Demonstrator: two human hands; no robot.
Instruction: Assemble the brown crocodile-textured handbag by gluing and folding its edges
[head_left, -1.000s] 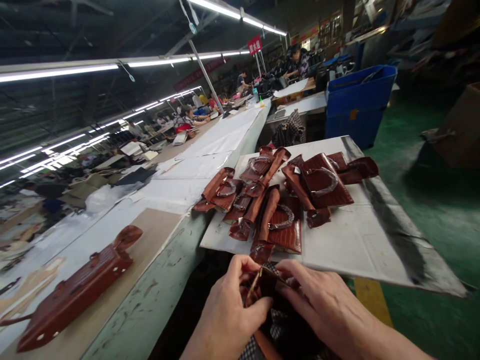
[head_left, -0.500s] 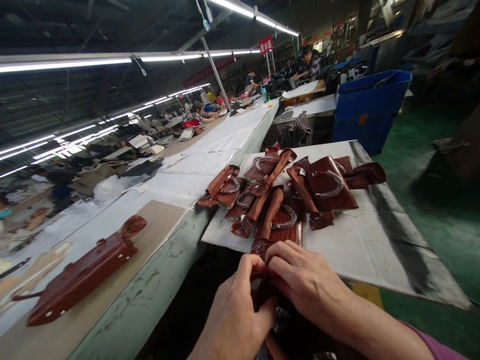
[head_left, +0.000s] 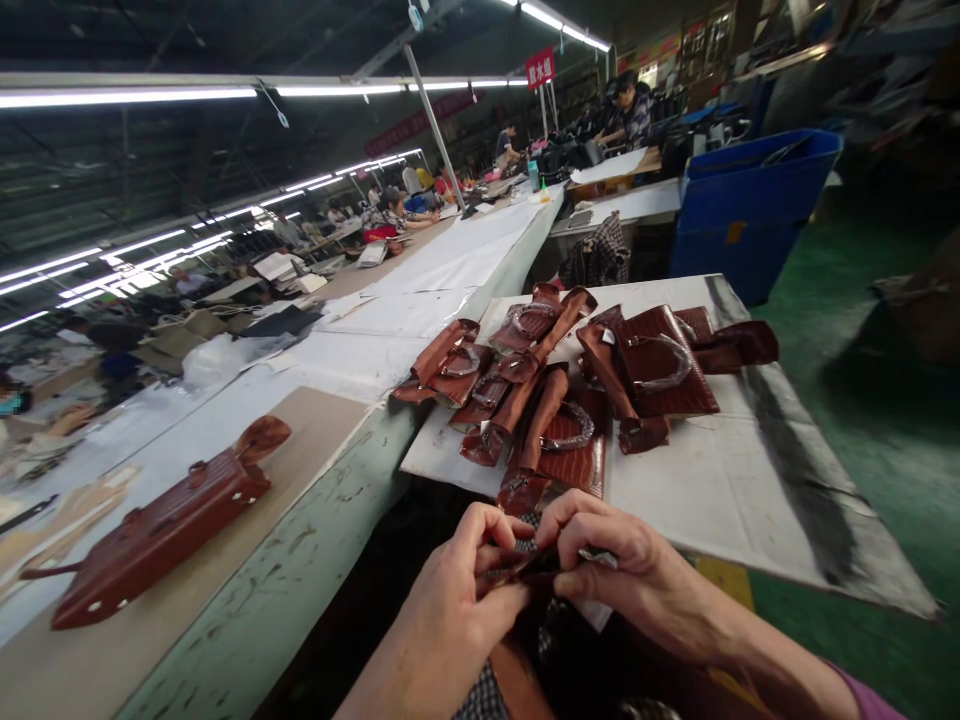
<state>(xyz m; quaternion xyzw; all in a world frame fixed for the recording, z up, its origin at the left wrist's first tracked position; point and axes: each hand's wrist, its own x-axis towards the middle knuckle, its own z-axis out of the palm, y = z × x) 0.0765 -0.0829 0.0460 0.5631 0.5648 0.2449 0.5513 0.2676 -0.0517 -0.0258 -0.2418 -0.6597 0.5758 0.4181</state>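
Blue bin (head_left: 750,230), red sign (head_left: 539,69)

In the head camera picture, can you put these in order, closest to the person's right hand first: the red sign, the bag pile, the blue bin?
From the right hand:
1. Bag pile: just ahead, on the white board.
2. Blue bin: past the board, to the right.
3. Red sign: far back, up high.

The right hand (head_left: 634,560), earlier bunched over the left hand's (head_left: 457,615) fingertips, has drawn back to the right, so the brown piece (head_left: 541,568) now shows between them. A white slip (head_left: 598,613) has appeared under the right fingers. More checked cloth (head_left: 527,546) shows between the hands, just off the near edge of the surface (head_left: 690,500).
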